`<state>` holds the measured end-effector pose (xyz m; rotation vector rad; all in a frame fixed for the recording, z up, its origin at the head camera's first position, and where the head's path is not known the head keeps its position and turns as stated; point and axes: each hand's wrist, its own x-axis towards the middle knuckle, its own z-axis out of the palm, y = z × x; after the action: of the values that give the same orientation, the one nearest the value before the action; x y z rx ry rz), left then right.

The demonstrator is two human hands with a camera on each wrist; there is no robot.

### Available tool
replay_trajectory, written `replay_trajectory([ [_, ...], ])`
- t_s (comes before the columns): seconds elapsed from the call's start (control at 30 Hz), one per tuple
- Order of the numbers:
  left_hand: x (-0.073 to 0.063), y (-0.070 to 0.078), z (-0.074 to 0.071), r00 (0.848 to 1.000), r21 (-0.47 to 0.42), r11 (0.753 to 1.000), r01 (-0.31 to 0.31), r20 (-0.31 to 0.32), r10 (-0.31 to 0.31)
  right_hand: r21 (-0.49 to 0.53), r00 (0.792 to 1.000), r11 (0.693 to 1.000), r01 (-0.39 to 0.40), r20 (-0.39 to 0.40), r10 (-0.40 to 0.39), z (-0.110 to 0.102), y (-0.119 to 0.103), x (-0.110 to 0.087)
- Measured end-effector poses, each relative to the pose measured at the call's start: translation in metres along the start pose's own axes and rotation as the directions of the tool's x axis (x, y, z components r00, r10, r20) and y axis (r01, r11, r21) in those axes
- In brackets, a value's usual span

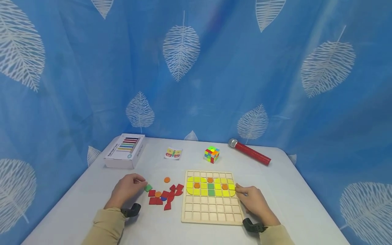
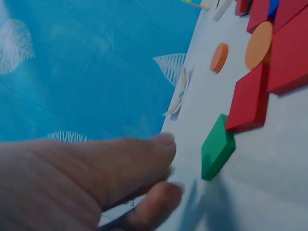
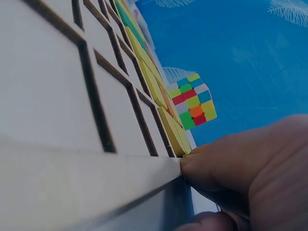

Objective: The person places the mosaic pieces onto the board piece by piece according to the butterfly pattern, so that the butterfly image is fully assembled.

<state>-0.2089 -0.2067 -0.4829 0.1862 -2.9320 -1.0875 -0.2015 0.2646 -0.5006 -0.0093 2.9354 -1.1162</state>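
Observation:
My left hand point(image 1: 129, 186) hovers beside a green square tile point(image 1: 148, 188). The left wrist view shows a small gap between the fingertips and this green tile point(image 2: 218, 147), which lies on the table against a red tile point(image 2: 248, 97). With my right hand point(image 1: 251, 200) I grip the right edge of a wooden grid board point(image 1: 204, 215). Yellow pieces point(image 1: 190, 191) on its upper rows form two rounded shapes, with orange discs point(image 1: 225, 186) and two green squares point(image 1: 211, 192) among them. In the right wrist view, my fingertips meet the board's edge beside a yellow piece point(image 3: 172, 131).
Red pieces point(image 1: 155, 201), orange discs point(image 1: 166, 179) and a blue piece point(image 1: 164, 198) lie loose left of the board. Behind are a white box point(image 1: 122, 153), a pattern card point(image 1: 173, 153), a puzzle cube point(image 1: 212, 154) and a red microphone point(image 1: 251, 153). A blue curtain point(image 1: 196, 102) backs the table.

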Motion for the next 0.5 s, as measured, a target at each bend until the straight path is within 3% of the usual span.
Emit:
replay_trajectory([
  [0.17,-0.003,0.010,0.004,0.995,0.015,0.999,-0.051,0.081,0.050,-0.002,1.000,1.000,-0.007,-0.006,0.007,0.001,0.001,0.000],
  [0.33,-0.004,0.015,0.012,0.979,0.028,0.992,-0.124,0.169,0.118,-0.003,1.000,1.000,-0.006,-0.009,0.006,0.002,0.002,0.001],
  [0.5,-0.003,0.016,0.021,0.978,0.048,0.991,-0.126,0.176,0.116,-0.014,1.000,1.000,-0.007,-0.008,0.007,0.001,0.002,0.002],
])
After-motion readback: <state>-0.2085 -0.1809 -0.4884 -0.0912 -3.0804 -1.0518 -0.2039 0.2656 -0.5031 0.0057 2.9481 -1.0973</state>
